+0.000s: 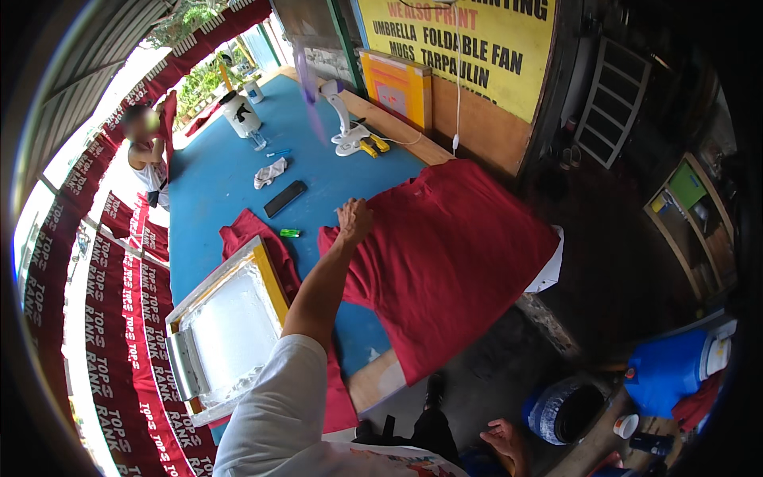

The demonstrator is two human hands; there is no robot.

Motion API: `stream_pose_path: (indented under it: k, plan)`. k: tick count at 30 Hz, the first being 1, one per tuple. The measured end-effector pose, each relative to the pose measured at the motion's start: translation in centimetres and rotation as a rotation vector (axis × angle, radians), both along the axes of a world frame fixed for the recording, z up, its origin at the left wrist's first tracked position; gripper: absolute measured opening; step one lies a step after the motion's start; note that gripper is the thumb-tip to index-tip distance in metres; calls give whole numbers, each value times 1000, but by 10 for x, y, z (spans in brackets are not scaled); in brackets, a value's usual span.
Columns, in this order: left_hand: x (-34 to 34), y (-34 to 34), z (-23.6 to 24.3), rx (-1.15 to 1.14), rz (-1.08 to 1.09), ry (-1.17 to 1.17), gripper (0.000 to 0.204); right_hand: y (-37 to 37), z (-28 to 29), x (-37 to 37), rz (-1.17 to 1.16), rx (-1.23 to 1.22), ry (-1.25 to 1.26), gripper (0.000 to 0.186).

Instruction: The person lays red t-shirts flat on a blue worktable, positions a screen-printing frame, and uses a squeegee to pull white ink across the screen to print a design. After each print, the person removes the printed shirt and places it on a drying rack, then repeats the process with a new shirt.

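A large dark red shirt lies spread over the right part of the blue table, its near end hanging past the edge. My left arm stretches forward, and my left hand is closed on the shirt's far left edge. Low at my right side, away from the shirt, my right hand is empty with its fingers apart. A white board sticks out from under the shirt's right side. Left of my arm, a screen printing frame with a white-smeared mesh rests on more red cloth.
On the blue table are a black phone, a green lighter, a crumpled rag, a white fan and a white container. Another person stands beyond the left edge. Blue containers stand at lower right.
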State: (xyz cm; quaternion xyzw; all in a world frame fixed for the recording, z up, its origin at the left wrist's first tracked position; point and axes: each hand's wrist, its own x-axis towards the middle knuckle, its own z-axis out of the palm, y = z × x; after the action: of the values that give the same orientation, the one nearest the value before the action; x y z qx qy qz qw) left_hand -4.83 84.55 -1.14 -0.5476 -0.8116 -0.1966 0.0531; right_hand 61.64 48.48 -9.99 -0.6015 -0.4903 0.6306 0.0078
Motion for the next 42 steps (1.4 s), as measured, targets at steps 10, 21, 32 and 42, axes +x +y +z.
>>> stream_pose_path:
  k: [10,21,32,42]
  plan:
    - [29,1,50,141,-24,-56,16,80,-6,25,116,88,-22,61]
    - [279,-184,115,-52,-774,-1238,34,181,182,-72,56,1033,24,74]
    - [256,-560,107,-491,-945,-1612,34,-51,150,-124,1007,562,110,45]
    - [147,-905,122,-158,-397,-1632,31,-255,137,-292,1575,294,73,55]
